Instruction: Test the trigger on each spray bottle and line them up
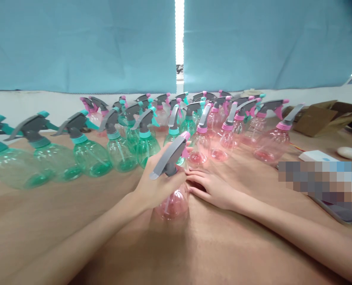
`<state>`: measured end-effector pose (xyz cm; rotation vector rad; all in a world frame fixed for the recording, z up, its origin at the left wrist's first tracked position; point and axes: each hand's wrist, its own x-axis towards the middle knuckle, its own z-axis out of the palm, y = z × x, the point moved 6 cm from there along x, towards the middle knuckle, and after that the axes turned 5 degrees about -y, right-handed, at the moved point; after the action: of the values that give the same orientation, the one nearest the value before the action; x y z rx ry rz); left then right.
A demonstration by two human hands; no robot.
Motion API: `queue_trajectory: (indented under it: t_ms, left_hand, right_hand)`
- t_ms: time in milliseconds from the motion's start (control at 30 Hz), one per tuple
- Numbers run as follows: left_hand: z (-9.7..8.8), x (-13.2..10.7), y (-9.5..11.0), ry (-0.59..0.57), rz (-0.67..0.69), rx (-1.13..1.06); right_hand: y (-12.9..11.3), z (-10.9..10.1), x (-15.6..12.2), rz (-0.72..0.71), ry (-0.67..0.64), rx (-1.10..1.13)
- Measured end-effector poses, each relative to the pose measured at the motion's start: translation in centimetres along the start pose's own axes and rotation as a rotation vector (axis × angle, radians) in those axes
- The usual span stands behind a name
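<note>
A clear pink spray bottle (173,204) with a grey and pink trigger head stands upright on the table in front of me. My left hand (161,178) is wrapped round its neck, just under the head, and hides the collar. To the right of the bottle my right hand (213,188) rests on the tabletop, its fingers stretched out toward the bottle. Whether its fingertips touch the bottle I cannot tell. Right behind my hands stand another pink spray bottle (199,146) and a green spray bottle (146,146).
Several green spray bottles (91,156) line the left side, and several pink ones (272,142) stand at the right. A brown cardboard box (324,118), a white box (318,156), a white computer mouse (349,152) and a blurred-out dark device (342,211) lie farther right on the wooden table (238,249).
</note>
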<state>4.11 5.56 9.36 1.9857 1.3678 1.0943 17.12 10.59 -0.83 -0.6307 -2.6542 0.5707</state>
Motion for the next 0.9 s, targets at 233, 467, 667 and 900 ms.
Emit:
queue_trajectory:
  t_ms: [233,467,667,900]
  left_hand:
    - [-0.14,0.05,-0.18,0.033,-0.023,0.002]
    - [-0.21,0.09,-0.01,0.028,-0.041,-0.008]
    - [0.00,-0.01,-0.26,0.010,-0.050,-0.047]
    - [-0.17,0.05,-0.05,0.052,-0.002,-0.044]
  right_hand:
    - [0.01,0.10,0.03,-0.001,-0.009,-0.013]
    - [0.08,0.09,0.06,-0.001,-0.012,-0.016]
    - [0.11,0.12,0.07,0.004,-0.020,-0.023]
    - [0.30,0.31,0.03,0.008,-0.023,-0.028]
